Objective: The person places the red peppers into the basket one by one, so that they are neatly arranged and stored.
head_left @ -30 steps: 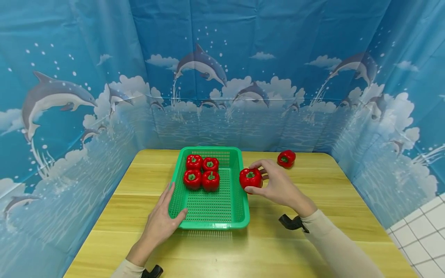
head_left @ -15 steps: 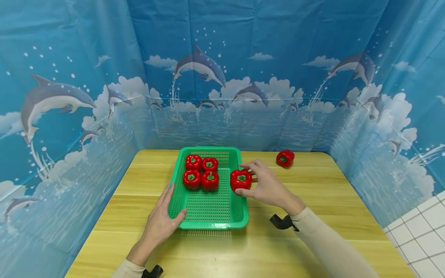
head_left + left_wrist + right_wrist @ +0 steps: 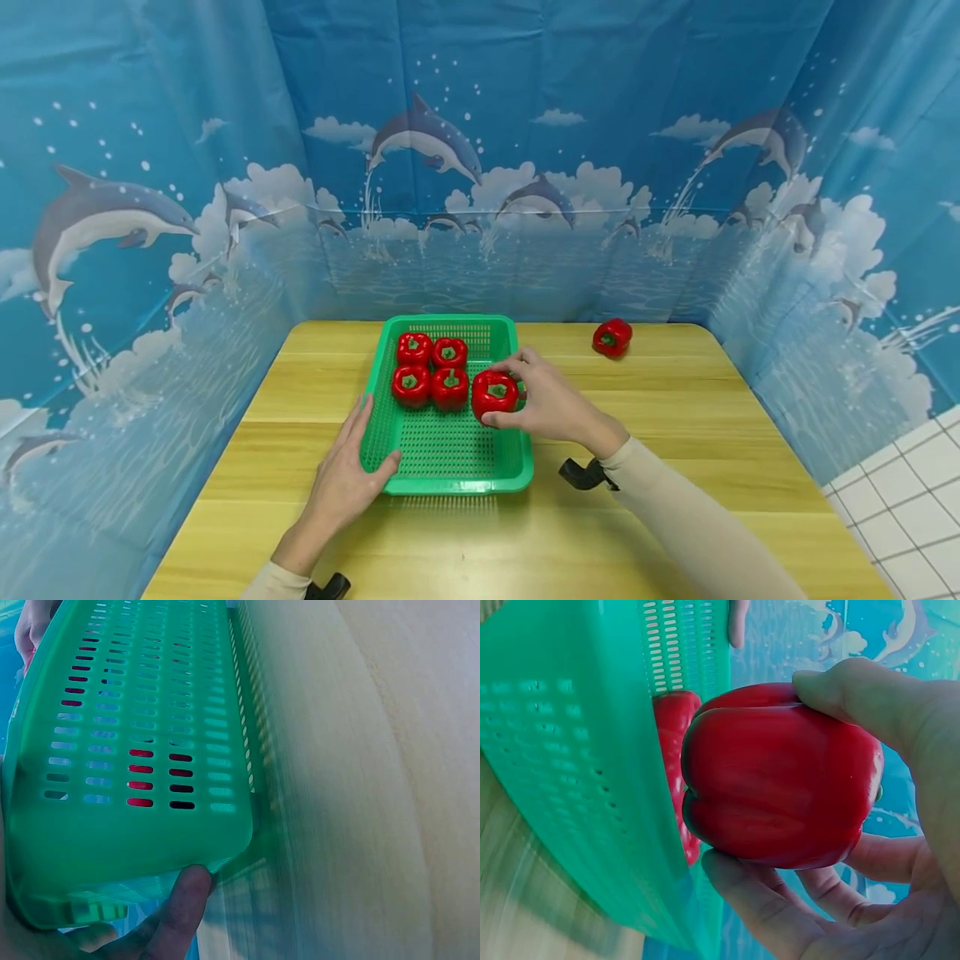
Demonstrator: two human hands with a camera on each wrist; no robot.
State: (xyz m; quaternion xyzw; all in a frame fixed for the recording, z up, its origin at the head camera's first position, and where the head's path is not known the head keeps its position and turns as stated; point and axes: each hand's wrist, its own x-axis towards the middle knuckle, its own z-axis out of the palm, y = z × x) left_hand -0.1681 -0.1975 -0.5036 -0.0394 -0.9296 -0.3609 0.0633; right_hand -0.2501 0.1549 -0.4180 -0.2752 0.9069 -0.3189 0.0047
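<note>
My right hand grips a red bell pepper with its thumb on one side and fingers on the other. The bell pepper is upright, above the right part of a green plastic basket. In the right wrist view, the held pepper hangs beside the basket wall. Inside the basket, several red bell peppers stand grouped at its left, stems up. My left hand rests at the basket's left front corner, fingers extended along the side. In the left wrist view, one fingertip touches the outer wall.
Another red bell pepper lies on its side at the back right of the wooden table. Behind the table hangs a blue curtain printed with dolphins. White tiles show at the far right.
My right hand has carried the bell pepper leftward, from beside the basket's right rim to over its inside, close to the grouped peppers. The left hand stays at the basket.
</note>
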